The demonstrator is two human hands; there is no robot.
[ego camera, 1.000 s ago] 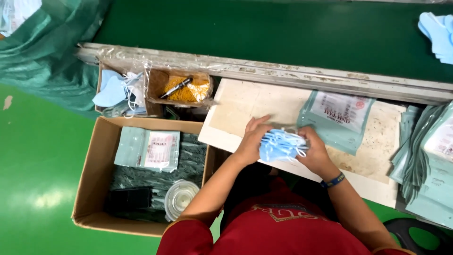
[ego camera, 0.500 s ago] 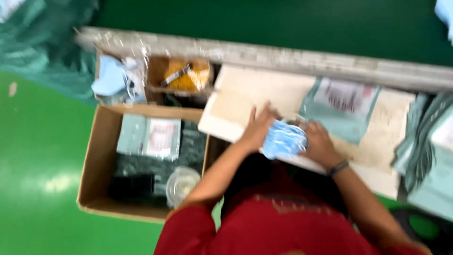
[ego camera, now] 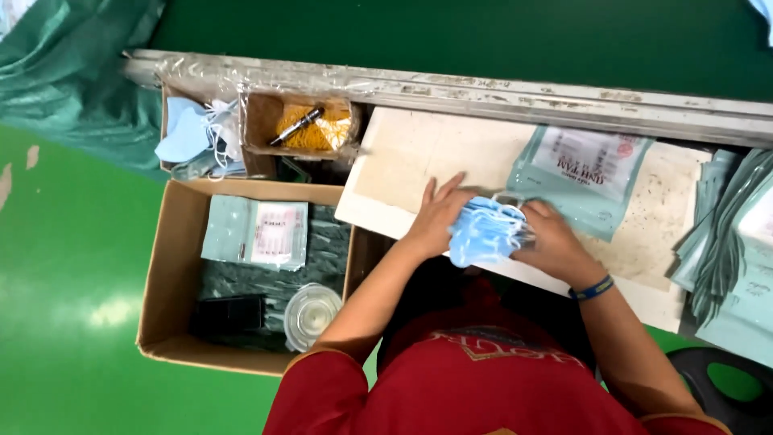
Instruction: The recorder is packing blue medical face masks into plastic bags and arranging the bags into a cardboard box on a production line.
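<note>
— What are the hands doing?

— The left hand (ego camera: 439, 216) is pressing, fingers spread, against one side of a stack of blue face masks (ego camera: 485, 231), and the right hand (ego camera: 554, 243) is closing around the other side, so both are gripping it just above the pale surface (ego camera: 419, 157).

— What could be going wrong from here?

— The white ear loops are sticking out loose. I'm thinking one could be snagging on a finger, or the stack could be fanning apart if either hand is easing off.

— And around them?

— A printed pouch (ego camera: 581, 173) is lying just beside the stack. More pouches (ego camera: 737, 258) are piling up at the right edge. A cardboard box (ego camera: 173, 266) is sitting on the green floor (ego camera: 72, 298) to the left.
</note>
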